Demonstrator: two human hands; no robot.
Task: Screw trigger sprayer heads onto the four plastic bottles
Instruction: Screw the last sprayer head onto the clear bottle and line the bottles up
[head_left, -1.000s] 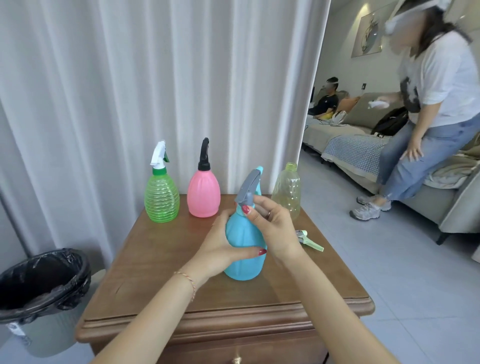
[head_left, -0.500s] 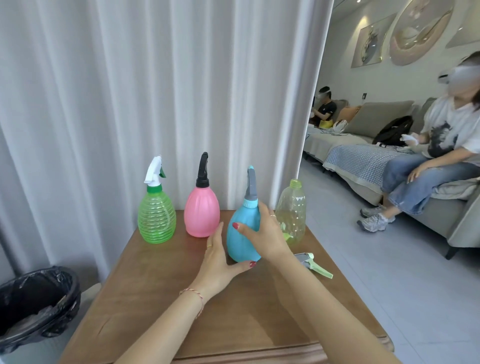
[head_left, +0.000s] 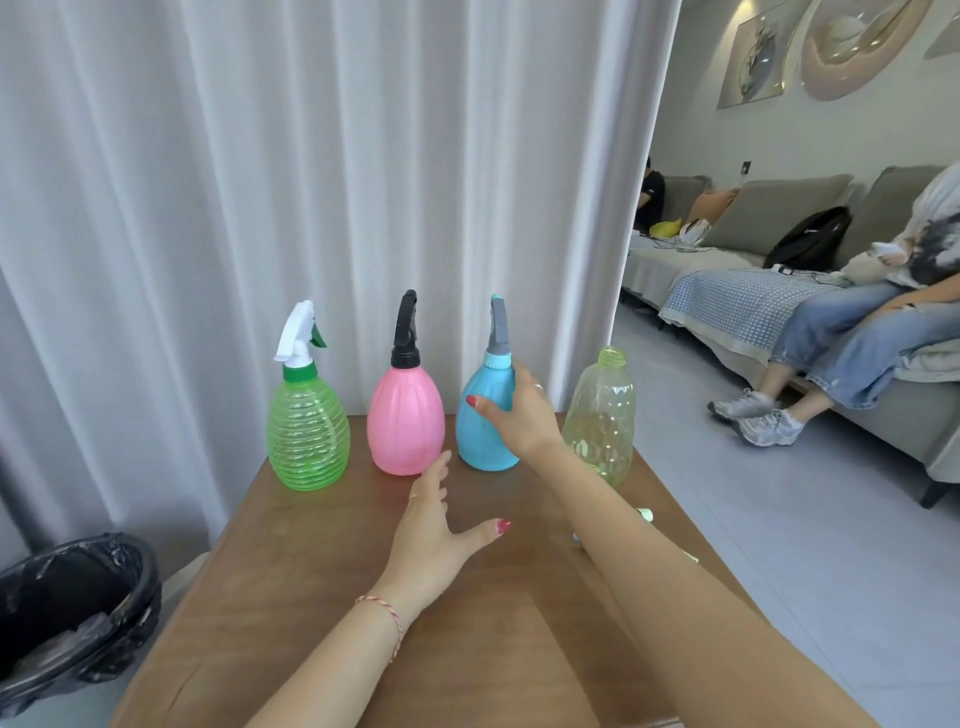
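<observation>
Wooden table (head_left: 322, 597) bearing four bottles stands before white curtains (head_left: 311, 156)

Four plastic bottles along the counter's (head_left: 291, 561) far edge, three with sprayer heads fitted: green bottle (head_left: 307, 431), pink bottle (head_left: 405, 421), blue bottle (head_left: 480, 431), one uncapped yellow-green bottle (head_left: 605, 415), one loose sprayer head (head_left: 645, 514), two hands

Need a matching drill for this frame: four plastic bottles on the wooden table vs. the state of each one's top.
Column 1:
1. ribbed green plastic bottle
2. pink plastic bottle
3. blue plastic bottle
4. clear yellow-green plastic bottle

Column 2:
A. open threaded neck, no sprayer
B. black sprayer head
C. white sprayer head
D. grey sprayer head, right hand on the bottle

Pairs: 1-C, 2-B, 3-D, 4-A
</observation>
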